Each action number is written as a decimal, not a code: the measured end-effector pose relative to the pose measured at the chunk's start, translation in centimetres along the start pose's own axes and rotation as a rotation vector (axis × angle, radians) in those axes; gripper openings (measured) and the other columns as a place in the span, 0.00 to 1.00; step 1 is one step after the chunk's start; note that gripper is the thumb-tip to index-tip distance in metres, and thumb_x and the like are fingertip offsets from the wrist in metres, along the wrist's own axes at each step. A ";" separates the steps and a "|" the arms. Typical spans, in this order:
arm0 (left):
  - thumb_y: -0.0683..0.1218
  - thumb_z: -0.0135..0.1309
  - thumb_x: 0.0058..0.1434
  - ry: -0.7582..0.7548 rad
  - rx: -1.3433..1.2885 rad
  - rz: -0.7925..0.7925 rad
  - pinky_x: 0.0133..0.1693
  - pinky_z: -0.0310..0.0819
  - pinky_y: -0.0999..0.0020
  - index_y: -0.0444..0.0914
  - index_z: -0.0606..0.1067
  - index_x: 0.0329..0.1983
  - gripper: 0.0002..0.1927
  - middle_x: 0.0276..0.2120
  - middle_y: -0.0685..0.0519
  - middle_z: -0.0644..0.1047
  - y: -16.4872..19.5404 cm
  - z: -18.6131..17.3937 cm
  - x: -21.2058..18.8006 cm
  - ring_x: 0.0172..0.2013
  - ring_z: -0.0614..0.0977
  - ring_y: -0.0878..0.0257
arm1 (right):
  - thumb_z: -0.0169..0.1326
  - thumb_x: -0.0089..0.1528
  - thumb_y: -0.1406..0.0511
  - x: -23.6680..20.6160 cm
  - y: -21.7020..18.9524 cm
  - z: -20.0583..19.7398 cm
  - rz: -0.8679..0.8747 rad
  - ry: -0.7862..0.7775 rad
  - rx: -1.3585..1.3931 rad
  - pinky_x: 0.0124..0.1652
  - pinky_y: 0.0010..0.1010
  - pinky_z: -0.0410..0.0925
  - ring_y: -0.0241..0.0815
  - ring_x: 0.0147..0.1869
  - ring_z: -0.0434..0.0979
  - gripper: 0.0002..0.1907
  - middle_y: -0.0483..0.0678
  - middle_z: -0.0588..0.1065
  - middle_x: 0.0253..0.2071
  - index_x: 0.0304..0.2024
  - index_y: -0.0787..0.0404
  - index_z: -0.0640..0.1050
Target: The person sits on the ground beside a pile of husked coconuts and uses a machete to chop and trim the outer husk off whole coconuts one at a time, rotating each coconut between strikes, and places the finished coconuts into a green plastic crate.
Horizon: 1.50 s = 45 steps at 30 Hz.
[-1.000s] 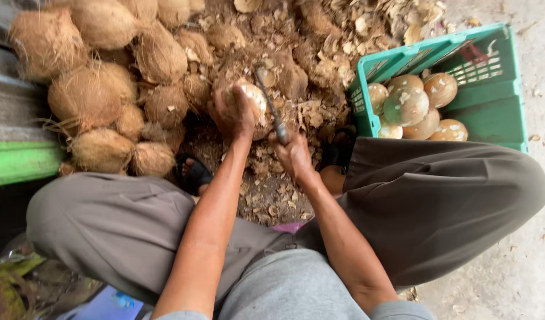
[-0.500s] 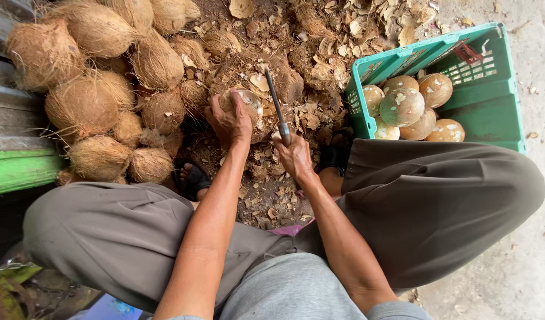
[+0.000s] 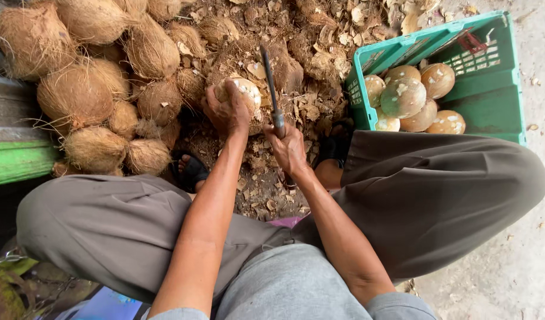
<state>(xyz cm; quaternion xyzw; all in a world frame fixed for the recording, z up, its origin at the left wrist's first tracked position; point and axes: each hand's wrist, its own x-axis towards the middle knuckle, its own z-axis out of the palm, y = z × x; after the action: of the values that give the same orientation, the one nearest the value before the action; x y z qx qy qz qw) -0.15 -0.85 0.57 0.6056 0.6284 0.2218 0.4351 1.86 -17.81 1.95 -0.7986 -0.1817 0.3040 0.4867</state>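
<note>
At the far left lies a heap of husked brown coconuts, still wearing their fibrous coats, stacked against a green ledge. These look untouched and make up a good part of what is left to work through; at least eight or nine show, and more may run out of view at the top.

Just right of the heap, the left hand is clamped around a partly trimmed coconut, fingers wrapped over its near side and holding it low over the ground between the person's knees. Pale patches show on its top where the brown skin has come off, with brown shell remaining around them, so this one seems about midway through.

Beside it, the right hand is closed tight on the handle of a long dark blade, which stands raised with its edge just beside the coconut. Whether the blade touches the shell is hard to tell from this angle.

Under and beyond both hands the ground is covered with a litter of shell chips and fibre, a sign of much trimming already done.

At the right, a green plastic crate holds the trimmed coconuts, roughly six, smooth and pale-mottled. The crate is far from full, judging by the bare wall above them.
</note>
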 end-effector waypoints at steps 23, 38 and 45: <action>0.70 0.64 0.48 0.046 -0.090 -0.068 0.45 0.76 0.51 0.51 0.62 0.68 0.47 0.63 0.44 0.62 0.6 -0.7 -3.6 0.56 0.70 0.48 | 0.49 0.68 0.54 3.4 1.6 -1.4 0.140 0.038 -0.127 0.22 0.33 0.67 0.34 0.22 0.63 0.13 0.42 0.67 0.25 0.39 0.54 0.67; 0.58 0.73 0.41 0.064 -0.430 0.029 0.49 0.79 0.54 0.41 0.79 0.52 0.35 0.49 0.46 0.81 -2.1 -5.4 7.4 0.49 0.82 0.55 | 0.58 0.63 0.56 2.9 -0.3 -2.6 0.267 -0.316 -0.279 0.26 0.30 0.67 0.35 0.25 0.69 0.11 0.44 0.74 0.30 0.42 0.51 0.74; 0.58 0.71 0.36 -0.380 -0.417 0.093 0.50 0.79 0.44 0.44 0.76 0.54 0.39 0.46 0.50 0.79 -0.7 -5.6 6.3 0.48 0.83 0.51 | 0.52 0.70 0.59 5.3 -2.4 -7.7 -0.041 0.322 -0.193 0.25 0.33 0.72 0.35 0.27 0.72 0.12 0.46 0.74 0.32 0.47 0.58 0.67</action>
<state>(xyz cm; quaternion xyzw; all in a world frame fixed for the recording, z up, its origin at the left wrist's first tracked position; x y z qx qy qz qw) -4.41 6.46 1.21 0.5619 0.4478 0.2483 0.6496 10.92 -18.74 5.08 -0.8760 -0.1461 0.1434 0.4368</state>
